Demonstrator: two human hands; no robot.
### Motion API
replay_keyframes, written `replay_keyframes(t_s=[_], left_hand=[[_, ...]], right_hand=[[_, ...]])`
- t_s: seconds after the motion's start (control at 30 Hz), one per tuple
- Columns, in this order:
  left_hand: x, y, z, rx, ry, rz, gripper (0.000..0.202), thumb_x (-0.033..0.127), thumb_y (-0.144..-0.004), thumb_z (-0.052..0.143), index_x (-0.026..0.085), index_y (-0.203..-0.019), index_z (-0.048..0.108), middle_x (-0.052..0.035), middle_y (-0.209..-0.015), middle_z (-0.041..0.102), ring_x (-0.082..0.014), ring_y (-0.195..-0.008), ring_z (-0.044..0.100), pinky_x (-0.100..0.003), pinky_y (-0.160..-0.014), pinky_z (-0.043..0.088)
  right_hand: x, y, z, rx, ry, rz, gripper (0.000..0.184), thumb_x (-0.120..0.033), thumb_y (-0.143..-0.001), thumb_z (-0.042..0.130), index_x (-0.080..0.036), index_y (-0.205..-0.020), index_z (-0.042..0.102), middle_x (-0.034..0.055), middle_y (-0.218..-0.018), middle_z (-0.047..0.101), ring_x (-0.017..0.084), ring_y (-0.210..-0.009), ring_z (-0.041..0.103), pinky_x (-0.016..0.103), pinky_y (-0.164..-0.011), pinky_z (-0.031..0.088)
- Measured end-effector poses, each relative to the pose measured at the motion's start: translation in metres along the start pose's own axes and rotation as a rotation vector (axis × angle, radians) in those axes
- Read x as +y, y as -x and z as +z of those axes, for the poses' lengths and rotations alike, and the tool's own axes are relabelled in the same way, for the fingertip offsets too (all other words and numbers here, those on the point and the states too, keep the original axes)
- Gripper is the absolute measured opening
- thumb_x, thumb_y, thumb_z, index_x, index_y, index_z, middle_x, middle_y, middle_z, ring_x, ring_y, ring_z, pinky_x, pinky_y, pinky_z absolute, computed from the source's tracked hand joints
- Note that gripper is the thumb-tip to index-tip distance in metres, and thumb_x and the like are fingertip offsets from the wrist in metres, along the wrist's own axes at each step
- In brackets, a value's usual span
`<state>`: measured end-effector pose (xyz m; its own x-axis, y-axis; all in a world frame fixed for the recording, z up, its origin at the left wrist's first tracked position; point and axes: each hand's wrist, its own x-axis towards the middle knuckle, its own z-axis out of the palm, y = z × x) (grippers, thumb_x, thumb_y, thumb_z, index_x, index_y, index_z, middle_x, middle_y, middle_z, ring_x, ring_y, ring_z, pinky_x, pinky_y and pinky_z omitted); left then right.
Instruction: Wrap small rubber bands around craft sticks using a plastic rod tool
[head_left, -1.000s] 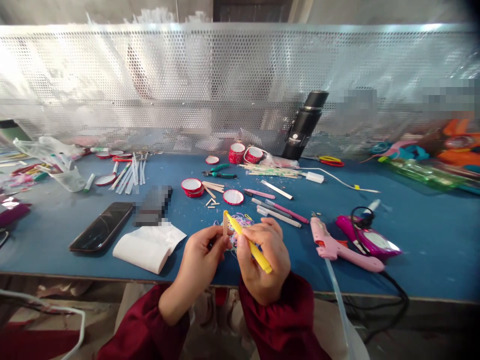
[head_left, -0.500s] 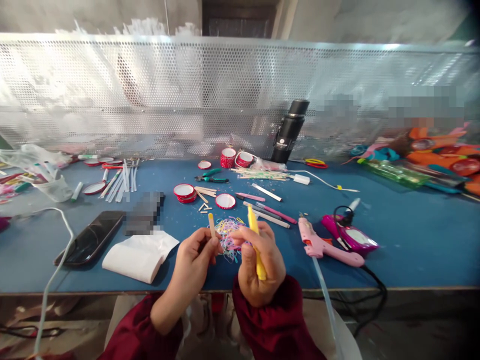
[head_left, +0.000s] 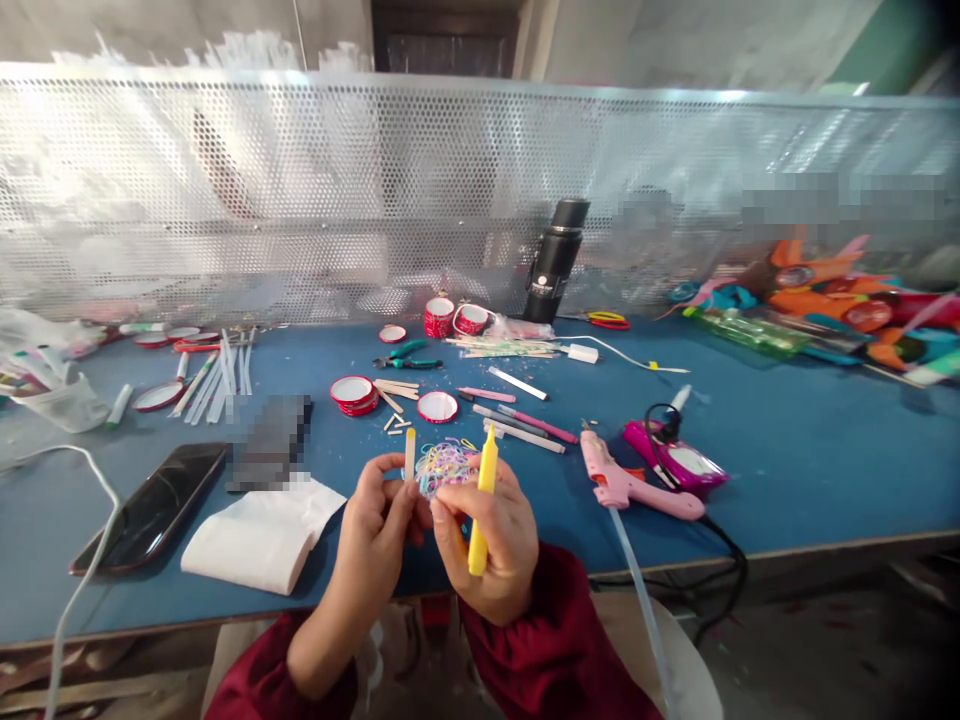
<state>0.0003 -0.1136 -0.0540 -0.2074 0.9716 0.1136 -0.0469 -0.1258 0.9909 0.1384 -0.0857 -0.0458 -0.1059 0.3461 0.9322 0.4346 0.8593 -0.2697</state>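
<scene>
One yellow-tipped stick (head_left: 410,456) stands upright in the pinch of my left hand (head_left: 377,522), while my right hand (head_left: 507,545) grips a yellow marker (head_left: 486,495), both near the tangled bands (head_left: 448,464) on the blue surface (head_left: 810,460).

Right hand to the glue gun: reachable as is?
Likely yes: the glue gun lies to the right of the right hand, and I see nothing between them. The hand holds a yellow marker, though, which would probably hinder a grip.
</scene>
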Motion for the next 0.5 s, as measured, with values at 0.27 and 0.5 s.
replay_keyframes(t_s=[0.27, 0.5], left_hand=[[0.0003, 0.0032, -0.0021, -0.057, -0.025, 0.012, 0.038, 0.055, -0.097, 0.063, 0.019, -0.085, 0.06, 0.0015, -0.071, 0.059, -0.0129, -0.064, 0.053, -0.024, -0.063, 0.044], [-0.0004, 0.0027, 0.0003, 0.001, -0.016, -0.002, 0.048, 0.056, -0.096, 0.064, 0.02, -0.125, 0.053, 0.0063, -0.063, 0.059, -0.0134, -0.053, 0.054, -0.023, -0.053, 0.043]], right_hand=[[-0.0011, 0.0038, -0.0007, -0.015, -0.036, 0.037, 0.015, -0.013, -0.088, 0.066, -0.025, -0.089, 0.058, -0.003, -0.074, 0.07, 0.017, -0.065, 0.066, 0.045, -0.091, 0.058], [-0.0029, 0.0029, -0.0001, -0.004, 0.013, 0.06, 0.015, -0.013, -0.089, 0.065, -0.025, -0.087, 0.056, -0.0041, -0.071, 0.069, 0.015, -0.063, 0.065, 0.047, -0.097, 0.056]])
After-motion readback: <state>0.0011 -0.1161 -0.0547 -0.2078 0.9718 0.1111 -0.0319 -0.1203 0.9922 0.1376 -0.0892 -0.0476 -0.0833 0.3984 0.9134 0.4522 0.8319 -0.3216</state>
